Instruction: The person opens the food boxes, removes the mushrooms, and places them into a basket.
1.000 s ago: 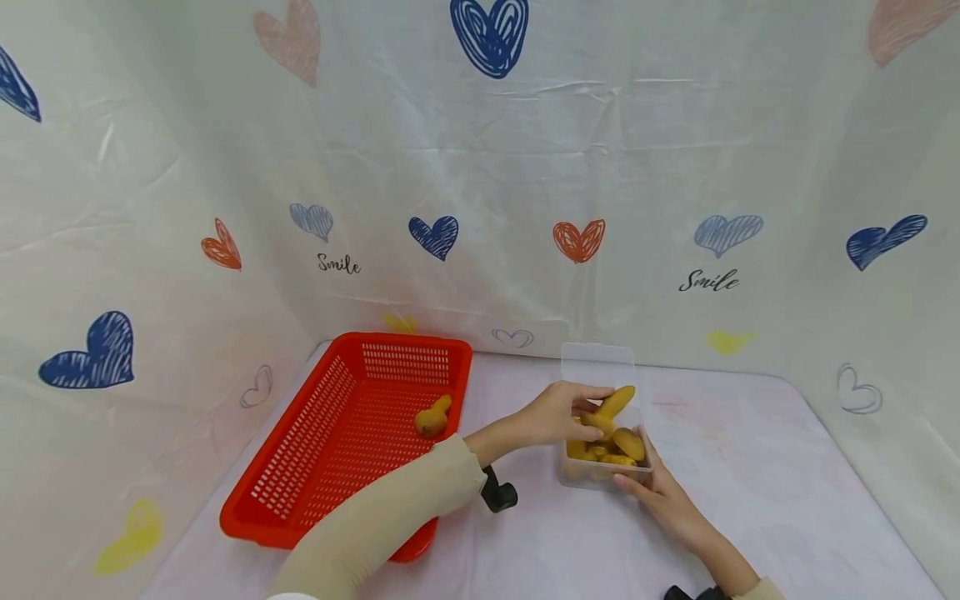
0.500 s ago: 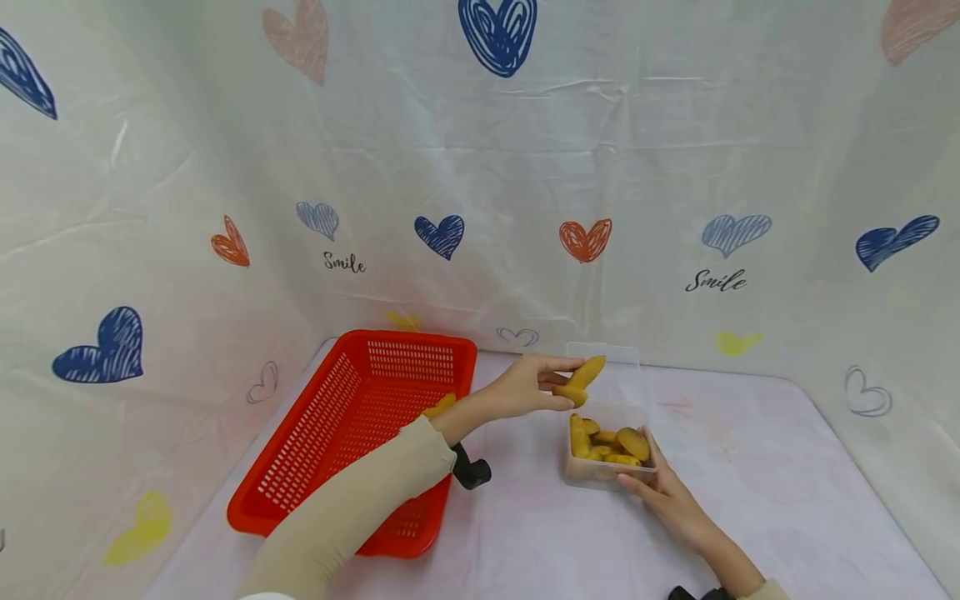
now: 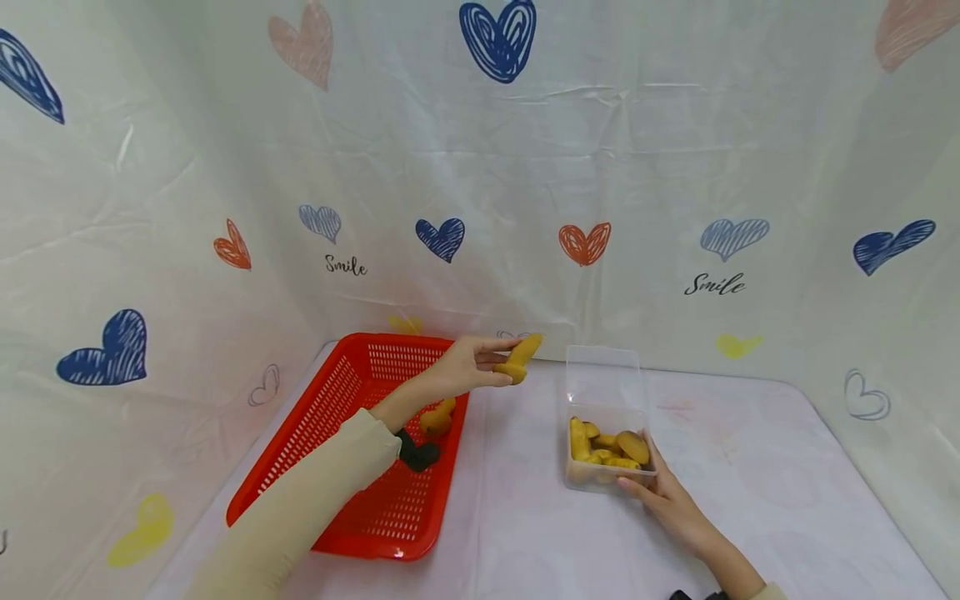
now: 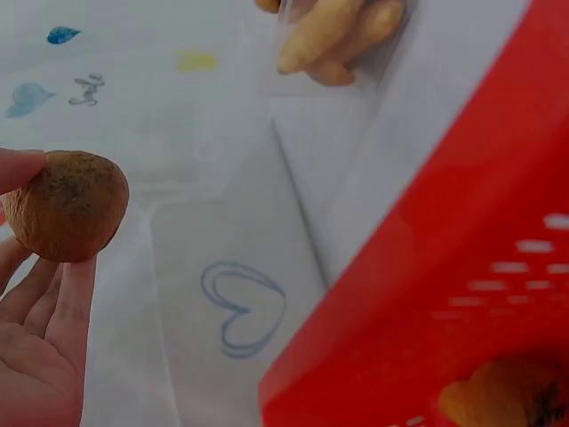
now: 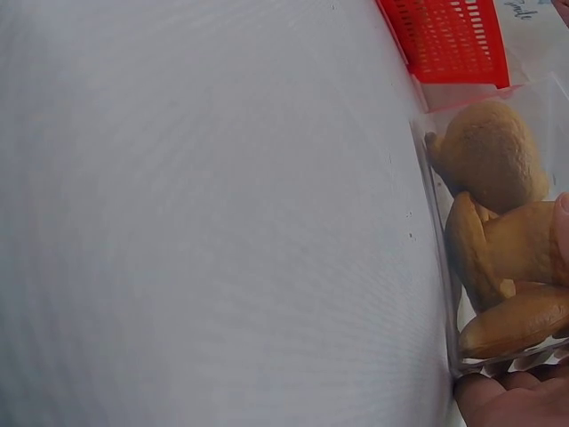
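Observation:
My left hand (image 3: 468,367) pinches a yellow-brown mushroom (image 3: 522,354) in the air, near the basket's far right corner. Seen from the left wrist, its round cap (image 4: 71,205) has dark specks, with the thumb above and fingers below. On the right of the table, my right hand (image 3: 667,496) grips the near right corner of a clear plastic box (image 3: 592,478). Several mushrooms (image 3: 603,442) fill that box, and its lid (image 3: 602,375) stands up at the back. In the right wrist view, fingers (image 5: 511,405) lie along the box's side.
A red perforated basket (image 3: 408,533) stands on the left, partly hidden by my left forearm. At its right side lies a mushroom (image 3: 437,418). White sheeting with printed hearts (image 3: 440,239) hangs behind the table (image 3: 540,533).
My left hand has lifted the mushroom out of the box and carried it left towards the basket. The right hand stays at the box.

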Demonstrator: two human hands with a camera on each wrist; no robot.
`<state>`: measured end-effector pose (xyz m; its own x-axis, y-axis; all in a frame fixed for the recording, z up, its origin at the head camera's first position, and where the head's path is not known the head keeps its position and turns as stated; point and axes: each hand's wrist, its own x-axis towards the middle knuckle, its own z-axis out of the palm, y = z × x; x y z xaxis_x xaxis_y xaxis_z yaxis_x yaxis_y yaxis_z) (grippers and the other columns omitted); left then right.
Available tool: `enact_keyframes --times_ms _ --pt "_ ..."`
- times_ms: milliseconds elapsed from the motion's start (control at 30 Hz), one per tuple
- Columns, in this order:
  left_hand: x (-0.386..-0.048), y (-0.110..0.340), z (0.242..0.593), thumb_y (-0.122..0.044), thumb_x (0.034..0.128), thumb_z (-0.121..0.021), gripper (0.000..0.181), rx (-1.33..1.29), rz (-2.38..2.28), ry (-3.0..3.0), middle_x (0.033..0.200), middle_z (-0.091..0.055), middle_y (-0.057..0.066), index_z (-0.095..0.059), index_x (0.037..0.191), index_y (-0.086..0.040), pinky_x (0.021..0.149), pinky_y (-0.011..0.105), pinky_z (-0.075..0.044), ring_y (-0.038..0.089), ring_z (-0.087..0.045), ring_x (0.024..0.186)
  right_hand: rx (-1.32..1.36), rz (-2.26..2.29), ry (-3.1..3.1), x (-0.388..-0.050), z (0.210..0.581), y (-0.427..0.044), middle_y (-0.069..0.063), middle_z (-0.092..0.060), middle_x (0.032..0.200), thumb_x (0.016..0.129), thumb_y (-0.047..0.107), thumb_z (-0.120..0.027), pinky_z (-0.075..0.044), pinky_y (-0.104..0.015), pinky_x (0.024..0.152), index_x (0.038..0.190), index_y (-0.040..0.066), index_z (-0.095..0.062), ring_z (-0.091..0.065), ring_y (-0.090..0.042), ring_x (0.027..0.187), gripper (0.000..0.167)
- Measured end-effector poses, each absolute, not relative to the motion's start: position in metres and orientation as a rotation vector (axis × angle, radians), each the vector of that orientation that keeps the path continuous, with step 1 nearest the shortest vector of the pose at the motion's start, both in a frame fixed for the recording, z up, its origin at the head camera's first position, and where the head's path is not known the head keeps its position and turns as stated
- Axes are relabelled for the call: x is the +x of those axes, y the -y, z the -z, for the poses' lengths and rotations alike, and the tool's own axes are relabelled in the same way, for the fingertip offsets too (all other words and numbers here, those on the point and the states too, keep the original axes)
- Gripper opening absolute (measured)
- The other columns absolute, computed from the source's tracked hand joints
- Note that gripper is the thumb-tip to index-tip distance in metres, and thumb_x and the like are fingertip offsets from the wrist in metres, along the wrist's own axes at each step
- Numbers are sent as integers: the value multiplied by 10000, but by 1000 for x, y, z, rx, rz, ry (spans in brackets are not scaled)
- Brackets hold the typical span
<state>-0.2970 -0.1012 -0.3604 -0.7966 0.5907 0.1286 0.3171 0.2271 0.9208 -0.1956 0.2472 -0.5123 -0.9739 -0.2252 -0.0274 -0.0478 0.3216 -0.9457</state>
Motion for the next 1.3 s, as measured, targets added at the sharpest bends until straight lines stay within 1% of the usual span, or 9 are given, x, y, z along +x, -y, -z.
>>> enact_keyframes --times_ms 133,267,500,633,700,867,1133,1233,1300 --pt "-299 127 359 34 911 -691 598 774 -1581 -2321 1408 -549 161 -478 1467 -21 956 333 -519 289 -585 1231 -256 1742 -2408 -197 513 -248 -232 117 1629 1009 183 -609 -428 -194 803 1586 102 119 -157 -441 1406 932" --pt "-303 152 359 13 908 -705 608 708 -1564 -2374 1439 -525 160 -475 1469 -21 976 354 -505 314 -567 1252 -272 1723 -2425 -197 513 -249 -237 112 1628 1013 186 -604 -406 -124 854 1585 95 118 -31 -485 1452 926" --pt "-313 191 370 -65 917 -723 609 568 -1530 -2441 1461 -505 144 -488 1478 -83 962 341 -516 328 -560 1256 -276 1749 -2410 -197 513 -250 -235 118 1627 1013 178 -603 -421 -131 849 1586 100 118 -78 -502 1440 924" --pt "-315 210 379 -67 933 -701 592 531 -1516 -2454 1466 -487 185 -475 1480 -58 950 381 -528 356 -557 1250 -277 1747 -2421 -198 513 -249 -238 109 1628 1013 174 -603 -415 -121 849 1586 95 114 -55 -496 1444 921" --pt "-315 218 384 -69 936 -697 586 515 -1502 -2463 1463 -487 202 -474 1477 -46 949 399 -528 369 -554 1252 -270 1751 -2417 -198 513 -249 -235 108 1629 1010 173 -607 -431 -159 820 1587 97 110 -101 -477 1437 924" --pt "-316 232 401 -47 935 -689 571 506 -1481 -2466 1447 -491 242 -473 1462 -1 949 384 -527 403 -543 1258 -250 1721 -2433 -197 513 -249 -233 103 1631 1006 185 -615 -427 -172 812 1589 107 109 -97 -460 1438 934" --pt "-319 248 430 -35 925 -696 538 498 -1413 -2493 1358 -568 253 -505 1422 40 972 434 -511 404 -585 1201 -239 1695 -2437 -198 512 -249 -226 107 1632 1007 206 -616 -418 -148 832 1589 111 112 -49 -465 1454 937" --pt "-318 251 438 -48 927 -696 531 463 -1390 -2484 1323 -593 253 -507 1413 54 966 437 -517 406 -599 1180 -240 1680 -2445 -198 512 -249 -226 106 1632 1010 215 -611 -395 -109 867 1588 110 114 -15 -486 1460 934" --pt "-317 253 443 -51 927 -695 529 460 -1378 -2474 1322 -590 260 -505 1404 75 957 429 -524 397 -612 1164 -244 1672 -2451 -198 513 -249 -230 104 1631 1011 217 -610 -394 -119 892 1588 105 113 -8 -493 1459 932"
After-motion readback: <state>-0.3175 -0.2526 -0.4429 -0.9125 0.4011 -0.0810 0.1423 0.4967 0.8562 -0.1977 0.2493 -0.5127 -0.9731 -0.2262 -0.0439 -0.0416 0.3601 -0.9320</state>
